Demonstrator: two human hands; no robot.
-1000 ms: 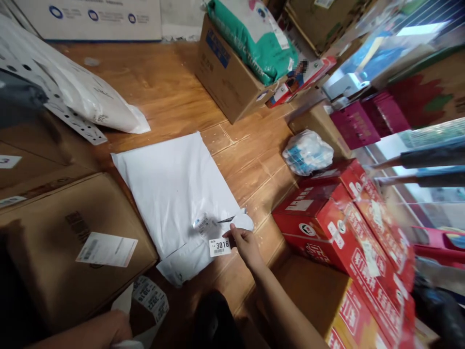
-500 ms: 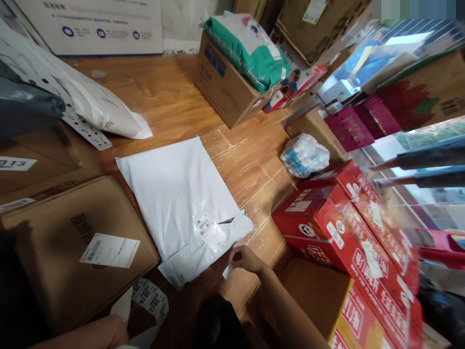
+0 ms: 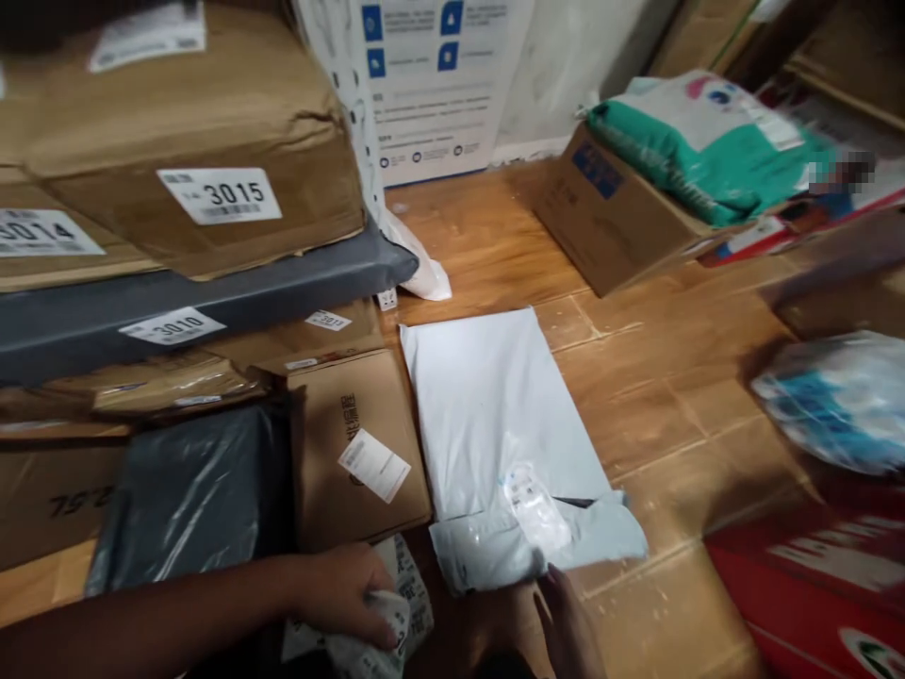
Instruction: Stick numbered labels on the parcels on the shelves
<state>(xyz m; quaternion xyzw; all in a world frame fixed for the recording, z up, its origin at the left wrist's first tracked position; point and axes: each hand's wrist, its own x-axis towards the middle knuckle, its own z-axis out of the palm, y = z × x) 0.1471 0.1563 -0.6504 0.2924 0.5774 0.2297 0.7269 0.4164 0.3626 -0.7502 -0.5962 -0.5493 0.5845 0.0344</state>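
Labels (image 3: 417, 587) gripped in your left hand (image 3: 345, 592)
Likely kept handy there; your right hand (image 3: 567, 624) is at the parcel's (image 3: 499, 410) edge, its grip unclear.

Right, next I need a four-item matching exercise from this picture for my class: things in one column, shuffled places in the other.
Things
1. strip of number labels
2. large white parcel
3. green and white bag
4. 3015 label

Places
A. flat on the brown floor
B. stuck to a box at upper left
C. in the left hand
D. on the box with a blue patch

Pairs: 1-C; 2-A; 3-D; 4-B
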